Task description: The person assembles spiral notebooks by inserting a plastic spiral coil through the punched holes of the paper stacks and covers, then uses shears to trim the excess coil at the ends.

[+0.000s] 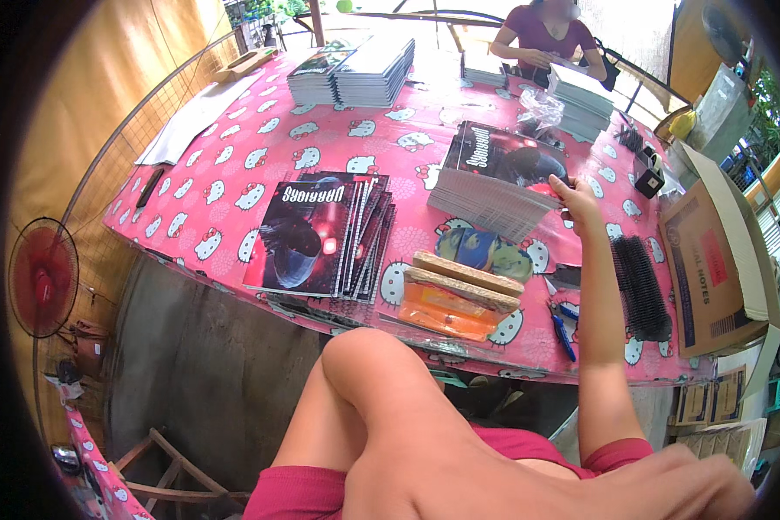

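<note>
My right hand [576, 198] reaches over the table, its fingers closed on the right edge of a dark-covered book [510, 156] that tops a stack. Below that cover show the edges of a thick pile of pages [490, 204]. My left arm is bent, its elbow near the table's front edge. The forearm runs back to the lower right, where my left hand [702, 487] is close and blurred, its fingers not clear. Left of the stack, spiral-bound books [299, 234] with dark red covers lie in a loose, fanned pile.
Between the piles sits a wooden block [464, 284] beside orange plastic. Blue-handled pliers [563, 336] and black binding coils [641, 289] lie at right, near an open cardboard box [715, 260]. Taller book stacks [377, 74] stand farther back. Another person [550, 39] sits opposite.
</note>
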`<act>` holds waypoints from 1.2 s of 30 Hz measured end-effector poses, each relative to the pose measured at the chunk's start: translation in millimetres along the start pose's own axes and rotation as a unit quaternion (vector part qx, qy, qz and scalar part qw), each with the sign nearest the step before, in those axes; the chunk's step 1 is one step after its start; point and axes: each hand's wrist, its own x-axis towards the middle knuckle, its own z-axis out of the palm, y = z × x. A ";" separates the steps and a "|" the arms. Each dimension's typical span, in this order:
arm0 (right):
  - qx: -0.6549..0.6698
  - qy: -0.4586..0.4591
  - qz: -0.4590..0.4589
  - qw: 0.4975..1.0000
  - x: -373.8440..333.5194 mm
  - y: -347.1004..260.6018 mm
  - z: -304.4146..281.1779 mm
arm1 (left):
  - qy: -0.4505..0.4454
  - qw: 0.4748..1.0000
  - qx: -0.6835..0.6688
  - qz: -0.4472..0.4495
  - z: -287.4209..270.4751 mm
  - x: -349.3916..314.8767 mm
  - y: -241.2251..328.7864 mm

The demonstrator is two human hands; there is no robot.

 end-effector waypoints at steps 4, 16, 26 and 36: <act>-0.076 0.029 -0.024 0.996 -4.4 -5.3 3.1 | 0.004 1.000 0.004 0.003 -0.4 -0.7 3.2; 0.159 -0.082 -0.286 0.941 -184.0 28.8 4.1 | 0.349 0.768 0.536 -0.036 -147.5 -21.7 1.4; -0.162 -0.101 -0.220 0.957 -209.4 84.0 32.1 | 0.413 0.791 0.446 -0.072 -175.7 -70.9 -7.3; -0.184 -0.128 -0.368 0.902 -200.0 67.5 -3.8 | 0.412 0.729 0.546 -0.021 -187.3 -94.7 -40.0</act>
